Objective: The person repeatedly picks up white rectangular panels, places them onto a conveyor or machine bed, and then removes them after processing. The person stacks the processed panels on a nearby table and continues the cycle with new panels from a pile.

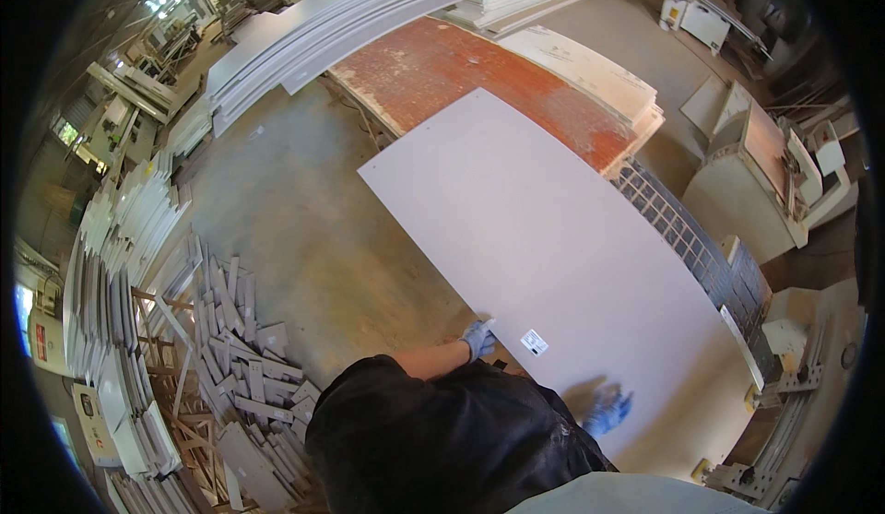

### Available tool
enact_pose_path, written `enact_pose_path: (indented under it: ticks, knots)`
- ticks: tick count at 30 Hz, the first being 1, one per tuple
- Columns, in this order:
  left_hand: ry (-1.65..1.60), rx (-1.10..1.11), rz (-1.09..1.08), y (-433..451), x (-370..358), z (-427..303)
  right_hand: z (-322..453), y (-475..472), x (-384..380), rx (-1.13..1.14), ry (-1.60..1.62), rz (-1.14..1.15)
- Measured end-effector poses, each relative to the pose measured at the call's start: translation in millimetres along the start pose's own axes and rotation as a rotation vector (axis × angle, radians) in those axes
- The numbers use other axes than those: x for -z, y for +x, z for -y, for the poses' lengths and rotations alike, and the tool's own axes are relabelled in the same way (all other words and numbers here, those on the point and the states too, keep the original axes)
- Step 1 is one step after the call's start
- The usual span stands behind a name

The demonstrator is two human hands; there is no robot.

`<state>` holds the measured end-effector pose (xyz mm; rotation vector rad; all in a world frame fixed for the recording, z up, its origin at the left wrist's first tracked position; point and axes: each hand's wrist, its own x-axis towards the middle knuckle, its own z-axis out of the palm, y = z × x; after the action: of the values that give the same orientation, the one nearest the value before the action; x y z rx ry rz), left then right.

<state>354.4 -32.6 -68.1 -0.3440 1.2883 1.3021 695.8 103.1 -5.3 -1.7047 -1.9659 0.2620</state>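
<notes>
A large white flat panel (pixel 525 237) stretches away before me, with a printed label (pixel 534 342) stuck near its left edge. My left hand (pixel 478 339), in a blue-grey work glove, grips that left edge close to the label. Over the near part of the panel is my right hand (pixel 608 407), gloved in blue and blurred, fingers apart and holding nothing. Its shadow falls on the panel beside it; whether it touches the surface I cannot tell. The panel's near right end lies by a machine with metal rails (pixel 781 403).
The panel's far end overlaps a worn red-topped table (pixel 477 71). Along its right side runs a dark gridded machine bed (pixel 671 217). Stacked white boards (pixel 332 30) stand at the back. A pile of offcut strips (pixel 256 369) lies on the left floor.
</notes>
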Motion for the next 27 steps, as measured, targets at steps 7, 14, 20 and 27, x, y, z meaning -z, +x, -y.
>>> enact_pose_path:
  ticks: [7, 14, 20, 27]
  knots:
    - [0.812, -0.181, -0.264, 9.3, 177.4, -40.0, 130.2, -62.5, -45.7, 0.227, -0.023, 0.206]
    - [0.879, -0.209, -0.406, 39.8, 309.6, -83.4, 187.2, -107.3, -61.2, 0.181, 0.025, 0.173]
    - [1.427, -0.281, -0.187, 29.6, 322.6, -112.8, 249.7, -142.5, -56.0, 0.030, 0.121, 0.141]
    - [0.994, -0.089, 0.509, 63.9, 286.1, -155.0, 227.5, -224.6, -55.4, -0.433, 0.127, 0.431]
